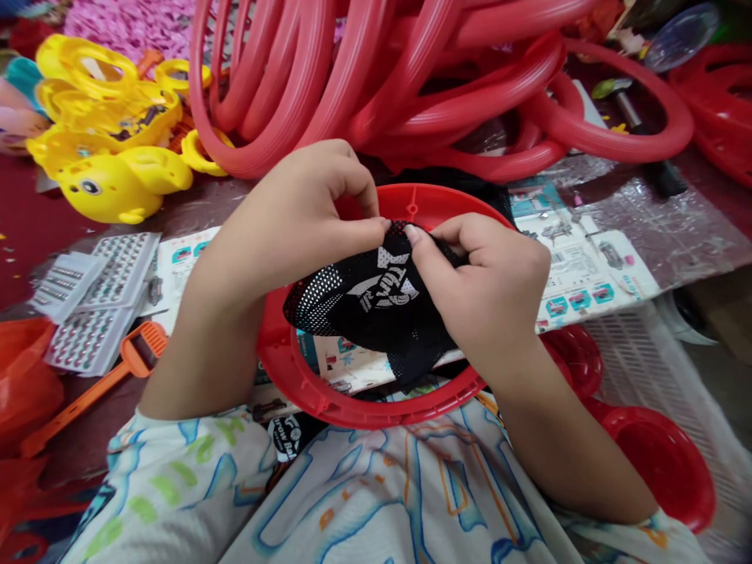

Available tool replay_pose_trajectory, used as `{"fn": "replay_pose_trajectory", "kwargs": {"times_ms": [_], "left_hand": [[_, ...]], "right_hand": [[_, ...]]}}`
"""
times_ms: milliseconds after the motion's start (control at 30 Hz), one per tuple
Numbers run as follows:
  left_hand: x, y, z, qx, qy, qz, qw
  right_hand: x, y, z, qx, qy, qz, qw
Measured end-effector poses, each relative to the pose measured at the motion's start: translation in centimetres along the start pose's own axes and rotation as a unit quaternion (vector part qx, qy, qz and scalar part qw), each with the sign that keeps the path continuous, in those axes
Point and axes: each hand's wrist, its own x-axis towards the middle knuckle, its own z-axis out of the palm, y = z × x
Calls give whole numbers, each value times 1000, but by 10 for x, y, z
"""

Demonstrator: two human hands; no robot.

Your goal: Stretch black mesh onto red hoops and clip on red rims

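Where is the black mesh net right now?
Head view, centre: the black mesh net is pinched between the left hand and right hand, draped across the red hoop.

Work surface (23, 235): dark red, cluttered. Beyond the left hand (305, 211): a pile of red plastic hoops (364, 70). Far to its left: yellow duck toys (111, 184), with a pink shaggy mat (129, 23) behind them. Left and nearer: stud sheets (117, 270), orange handle (88, 398). Right of the right hand (487, 290): printed cards (587, 274), crinkled clear film (663, 227), white ribbed panel (640, 360). Light even, shadows soft.
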Motion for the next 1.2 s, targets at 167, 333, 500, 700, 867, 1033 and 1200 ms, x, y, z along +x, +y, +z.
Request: {"fn": "replay_pose_trajectory", "kwargs": {"times_ms": [167, 333, 500, 700, 867, 1033, 1200], "left_hand": [[3, 1, 4, 12, 12, -8, 1000], [5, -2, 6, -12, 10, -10, 1000], [3, -2, 7, -4, 12, -17, 1000], [2, 2, 9, 30, 31, -28, 999], [3, 0, 9, -7, 35, -21, 999], [1, 0, 9, -16, 33, -24, 999], [2, -2, 9, -23, 36, -16, 999]], "right_hand": [[6, 2, -1, 12, -4, 16, 1000], [12, 3, -4, 38, -20, 34, 999], [11, 3, -4, -3, -33, 20, 999], [-1, 5, -11, -65, -38, -30, 997], [-5, 7, -20, -66, -20, -17, 997], [0, 7, -20, -77, -24, -12, 997], [4, 9, -20, -83, -32, 6, 996]]}}
